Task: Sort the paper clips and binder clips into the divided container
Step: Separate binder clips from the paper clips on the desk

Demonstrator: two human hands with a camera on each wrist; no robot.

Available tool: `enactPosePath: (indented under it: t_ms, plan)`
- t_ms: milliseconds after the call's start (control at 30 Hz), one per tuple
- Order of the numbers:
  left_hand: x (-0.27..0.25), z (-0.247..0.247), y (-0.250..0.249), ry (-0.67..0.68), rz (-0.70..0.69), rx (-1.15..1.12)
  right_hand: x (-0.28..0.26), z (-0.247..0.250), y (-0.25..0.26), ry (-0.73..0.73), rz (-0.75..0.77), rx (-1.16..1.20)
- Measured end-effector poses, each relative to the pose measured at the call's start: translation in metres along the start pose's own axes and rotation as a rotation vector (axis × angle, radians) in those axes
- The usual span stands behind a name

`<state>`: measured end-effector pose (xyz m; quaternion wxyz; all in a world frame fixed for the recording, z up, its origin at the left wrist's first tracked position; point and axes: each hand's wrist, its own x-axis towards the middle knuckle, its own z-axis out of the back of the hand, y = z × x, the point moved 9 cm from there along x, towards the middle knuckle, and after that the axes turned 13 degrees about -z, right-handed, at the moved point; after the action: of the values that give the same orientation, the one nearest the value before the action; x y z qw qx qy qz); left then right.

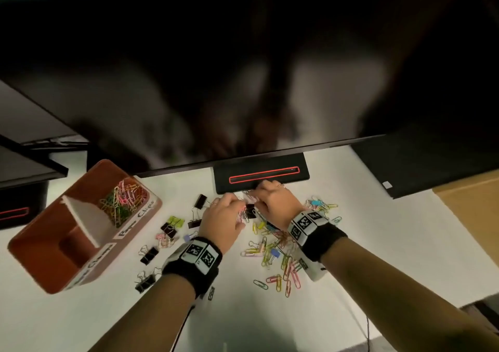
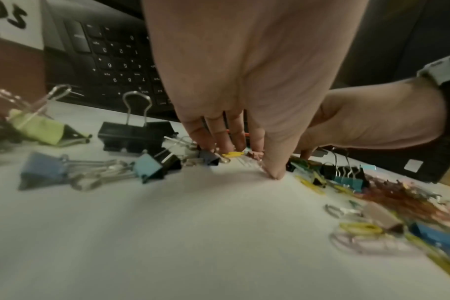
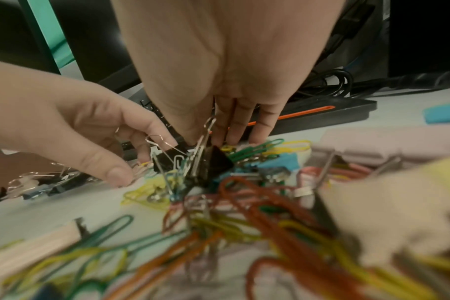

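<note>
Most clips are still lying on the desk point(image 1: 378, 243); only the paper-clip compartment of the divided container point(image 1: 40, 243) is filling. Left hand point(image 1: 224, 222) fingers are pinching paper clips point(image 1: 241, 215); right hand point(image 1: 275, 203) fingers are gripping a black binder clip point(image 3: 208, 162).

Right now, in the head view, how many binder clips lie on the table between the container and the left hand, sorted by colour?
black binder clips: 5
yellow-green binder clip: 1
pale blue binder clip: 1
Total: 7
The pink cluster there is too blurred to sort.
</note>
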<state>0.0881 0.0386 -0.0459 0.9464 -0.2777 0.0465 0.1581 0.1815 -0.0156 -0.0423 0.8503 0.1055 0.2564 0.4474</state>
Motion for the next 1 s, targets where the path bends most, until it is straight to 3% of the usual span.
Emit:
enactPosePath:
  t_ms: [300, 500, 600, 700, 1000]
  plan:
    - [-0.043, -0.01, 0.003, -0.008, -0.063, -0.12, -0.045, -0.021, -0.003, 0.122, 0.051, 0.155]
    - [-0.062, -0.006, 0.017, -0.073, 0.141, -0.207, -0.048, -0.015, -0.004, 0.07, -0.002, 0.17]
    - [-0.061, -0.01, 0.022, -0.066, 0.196, -0.193, -0.042, -0.018, -0.003, 0.149, -0.074, 0.055]
    - [-0.054, -0.009, 0.021, -0.079, 0.168, -0.169, -0.038, -0.025, 0.003, 0.227, -0.101, 0.029]
    - [-0.043, -0.001, 0.021, -0.08, 0.109, -0.088, -0.03, -0.028, 0.002, 0.274, -0.126, 0.03]
